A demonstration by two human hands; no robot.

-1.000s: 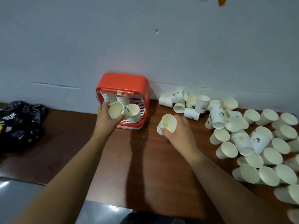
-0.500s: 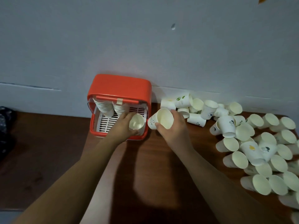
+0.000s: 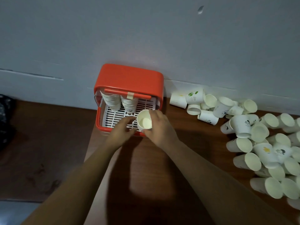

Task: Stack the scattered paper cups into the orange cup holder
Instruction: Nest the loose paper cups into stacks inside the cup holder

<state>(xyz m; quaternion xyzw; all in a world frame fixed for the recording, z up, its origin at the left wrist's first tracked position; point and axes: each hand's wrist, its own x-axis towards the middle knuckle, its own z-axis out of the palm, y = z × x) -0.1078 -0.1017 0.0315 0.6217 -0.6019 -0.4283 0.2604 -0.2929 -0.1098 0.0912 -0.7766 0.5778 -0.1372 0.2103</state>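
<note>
The orange cup holder (image 3: 129, 75) stands against the wall with its front open. Two stacks of paper cups (image 3: 112, 101) sit inside at the back, on its white slotted tray (image 3: 113, 118). My right hand (image 3: 159, 129) grips a white paper cup (image 3: 144, 121) over the tray's front right corner, with the cup's mouth facing me. My left hand (image 3: 121, 132) lies just left of that cup with relaxed fingers reaching its side; it holds nothing that I can see. Several scattered paper cups (image 3: 243, 127) lie in a heap on the right.
The brown wooden table (image 3: 48, 143) runs to the grey wall behind. A dark bag (image 3: 4, 119) lies at the far left. The loose cups spread from beside the holder down the right side. The table's near edge shows at the lower left.
My right hand brought its cup left to the holder's front. The cup my left hand held is no longer seen apart; only one cup mouth shows. The view has tilted down and closer.
</note>
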